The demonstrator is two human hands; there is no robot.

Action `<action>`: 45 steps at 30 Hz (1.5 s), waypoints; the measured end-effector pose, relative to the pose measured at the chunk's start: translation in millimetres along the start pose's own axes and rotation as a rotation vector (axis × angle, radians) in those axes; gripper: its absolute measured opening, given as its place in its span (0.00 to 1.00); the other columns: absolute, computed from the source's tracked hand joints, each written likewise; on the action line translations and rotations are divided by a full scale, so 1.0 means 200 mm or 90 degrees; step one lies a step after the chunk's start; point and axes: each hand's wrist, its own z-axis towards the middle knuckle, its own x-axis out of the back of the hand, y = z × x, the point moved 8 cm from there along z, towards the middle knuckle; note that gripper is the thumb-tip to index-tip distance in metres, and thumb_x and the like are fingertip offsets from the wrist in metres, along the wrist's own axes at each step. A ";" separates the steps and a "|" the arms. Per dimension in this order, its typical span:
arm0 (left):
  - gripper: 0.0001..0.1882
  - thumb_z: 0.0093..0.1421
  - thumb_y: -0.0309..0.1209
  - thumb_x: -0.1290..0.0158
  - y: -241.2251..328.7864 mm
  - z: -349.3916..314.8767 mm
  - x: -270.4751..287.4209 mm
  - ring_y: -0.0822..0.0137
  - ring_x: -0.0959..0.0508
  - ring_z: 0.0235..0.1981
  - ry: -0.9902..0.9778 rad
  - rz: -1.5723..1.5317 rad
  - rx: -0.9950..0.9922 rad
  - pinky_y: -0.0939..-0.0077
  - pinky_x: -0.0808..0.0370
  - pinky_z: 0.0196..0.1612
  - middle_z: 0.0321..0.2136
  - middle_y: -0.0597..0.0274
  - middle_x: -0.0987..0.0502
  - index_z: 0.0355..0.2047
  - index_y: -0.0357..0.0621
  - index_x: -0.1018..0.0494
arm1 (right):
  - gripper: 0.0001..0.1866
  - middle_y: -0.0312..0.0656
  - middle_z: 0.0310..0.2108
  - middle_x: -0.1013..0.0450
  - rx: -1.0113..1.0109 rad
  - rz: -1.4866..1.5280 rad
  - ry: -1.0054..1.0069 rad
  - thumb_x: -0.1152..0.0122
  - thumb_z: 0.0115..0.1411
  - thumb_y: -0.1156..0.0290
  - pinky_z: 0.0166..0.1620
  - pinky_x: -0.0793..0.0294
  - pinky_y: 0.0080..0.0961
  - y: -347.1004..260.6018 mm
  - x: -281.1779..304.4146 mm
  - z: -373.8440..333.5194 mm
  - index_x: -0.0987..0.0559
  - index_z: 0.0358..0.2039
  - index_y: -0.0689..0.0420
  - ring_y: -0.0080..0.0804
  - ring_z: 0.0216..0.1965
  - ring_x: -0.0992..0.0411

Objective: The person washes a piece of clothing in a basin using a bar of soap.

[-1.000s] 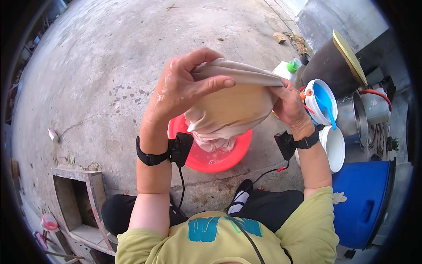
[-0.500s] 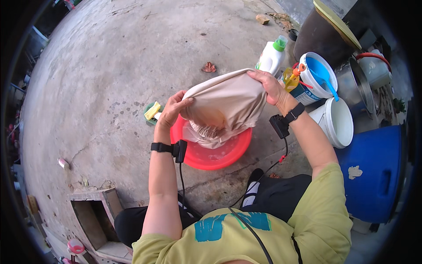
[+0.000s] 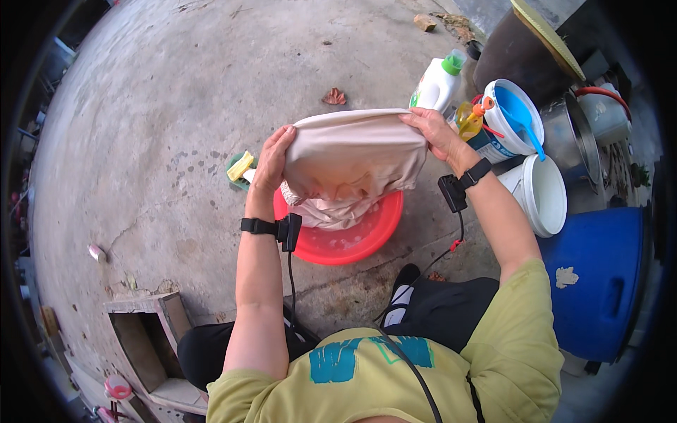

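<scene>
Presently pinching cloth (image 3: 352, 141) by upper edge in left hand (image 3: 270, 162) and right hand (image 3: 438, 135) above basin (image 3: 383, 231); might drop, splashing, through slackened grip.

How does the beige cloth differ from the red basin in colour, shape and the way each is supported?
The cloth is pale beige with a brownish patch, while the basin is bright red. The cloth is limp and folded; the basin is round and keeps its shape. The left hand and right hand hold the cloth up by its upper edge, whereas the basin sits on the concrete floor.
</scene>
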 end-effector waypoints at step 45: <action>0.16 0.60 0.40 0.48 -0.29 0.00 -0.04 0.69 0.27 0.43 -0.101 -0.186 0.087 0.72 0.31 0.48 0.41 0.64 0.25 0.45 0.45 0.29 | 0.35 0.44 0.44 0.27 -0.029 -0.434 -0.164 0.28 0.46 0.58 0.48 0.29 0.24 0.05 -0.31 -0.07 0.28 0.51 0.63 0.29 0.44 0.29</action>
